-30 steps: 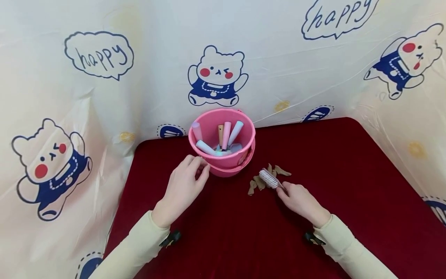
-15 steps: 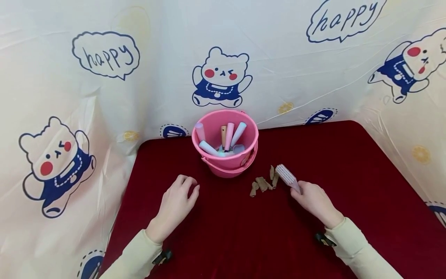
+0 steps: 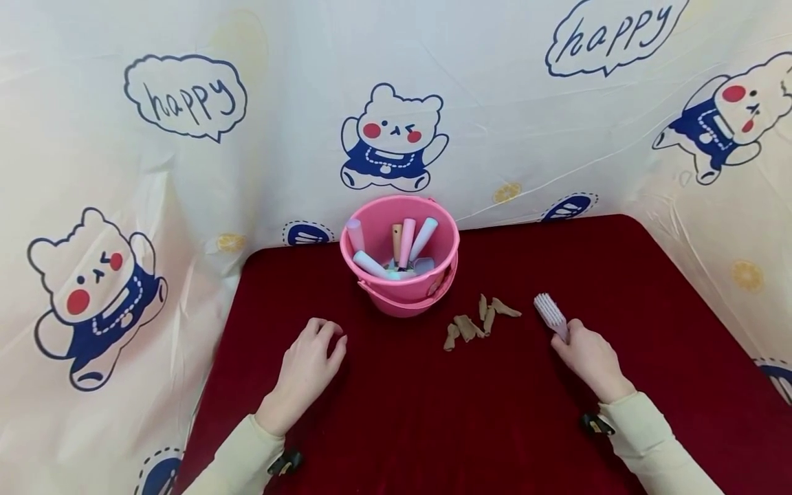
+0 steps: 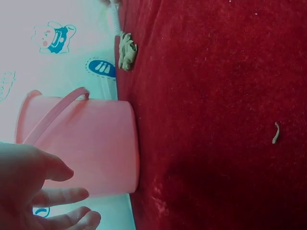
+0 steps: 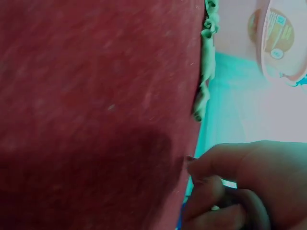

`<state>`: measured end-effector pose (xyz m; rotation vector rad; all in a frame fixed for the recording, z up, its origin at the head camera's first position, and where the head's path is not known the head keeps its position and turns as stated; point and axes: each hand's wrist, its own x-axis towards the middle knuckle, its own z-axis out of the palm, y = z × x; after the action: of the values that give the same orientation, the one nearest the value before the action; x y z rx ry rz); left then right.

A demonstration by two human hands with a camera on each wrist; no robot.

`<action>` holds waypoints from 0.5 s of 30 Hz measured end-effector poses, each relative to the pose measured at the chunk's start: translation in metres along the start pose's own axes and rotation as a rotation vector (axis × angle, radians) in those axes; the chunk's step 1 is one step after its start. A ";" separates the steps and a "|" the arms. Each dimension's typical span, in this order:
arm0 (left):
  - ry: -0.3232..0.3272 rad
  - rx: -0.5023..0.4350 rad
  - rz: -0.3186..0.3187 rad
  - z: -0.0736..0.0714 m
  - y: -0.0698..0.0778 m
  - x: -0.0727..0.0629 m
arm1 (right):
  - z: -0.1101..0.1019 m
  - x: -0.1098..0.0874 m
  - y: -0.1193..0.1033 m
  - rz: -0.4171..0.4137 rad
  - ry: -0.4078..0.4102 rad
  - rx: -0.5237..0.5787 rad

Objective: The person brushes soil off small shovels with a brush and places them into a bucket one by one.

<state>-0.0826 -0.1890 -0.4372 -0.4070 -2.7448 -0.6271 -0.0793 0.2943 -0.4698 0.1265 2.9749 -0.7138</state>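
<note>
My right hand (image 3: 592, 359) grips a small brush (image 3: 551, 315) by its pale purple handle, its white bristles showing towards the head camera. To the left of it lie several brown curled scraps (image 3: 468, 326) that look like dry leaf pieces; they also appear in the left wrist view (image 4: 127, 51). In the right wrist view the fingers (image 5: 218, 160) curl in, and the brush head is hidden. My left hand (image 3: 306, 371) holds nothing and hovers with loosely bent fingers in front and left of the pink bucket (image 3: 405, 292).
Inside the bucket stand several tools, with pastel handles (image 3: 423, 237) and a wooden handle (image 3: 397, 240). Its carrying handle (image 4: 60, 112) hangs down at the side. Dark red cloth (image 3: 421, 412) covers the table, and a printed curtain (image 3: 489, 89) rises behind. A tiny scrap (image 4: 276, 133) lies near.
My right hand has carried the brush rightwards, off the brown scraps and away from them. My left hand has drawn back from the bucket, to the left and nearer to me.
</note>
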 end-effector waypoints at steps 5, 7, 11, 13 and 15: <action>-0.017 -0.004 -0.006 0.002 0.000 0.002 | 0.001 0.000 0.005 0.018 -0.037 -0.016; -0.029 -0.006 -0.014 0.003 0.001 0.002 | 0.002 -0.002 0.005 0.006 -0.025 -0.025; -0.051 -0.003 -0.031 0.004 0.001 0.001 | 0.005 -0.007 0.002 -0.052 0.050 -0.054; -0.056 -0.002 -0.034 0.004 0.002 0.001 | 0.006 -0.010 0.000 -0.082 0.106 -0.095; -0.056 -0.001 -0.033 0.005 0.003 0.001 | 0.007 -0.013 -0.001 -0.100 0.143 -0.142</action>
<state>-0.0835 -0.1841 -0.4398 -0.3863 -2.8098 -0.6344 -0.0659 0.2894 -0.4744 0.0198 3.1758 -0.5202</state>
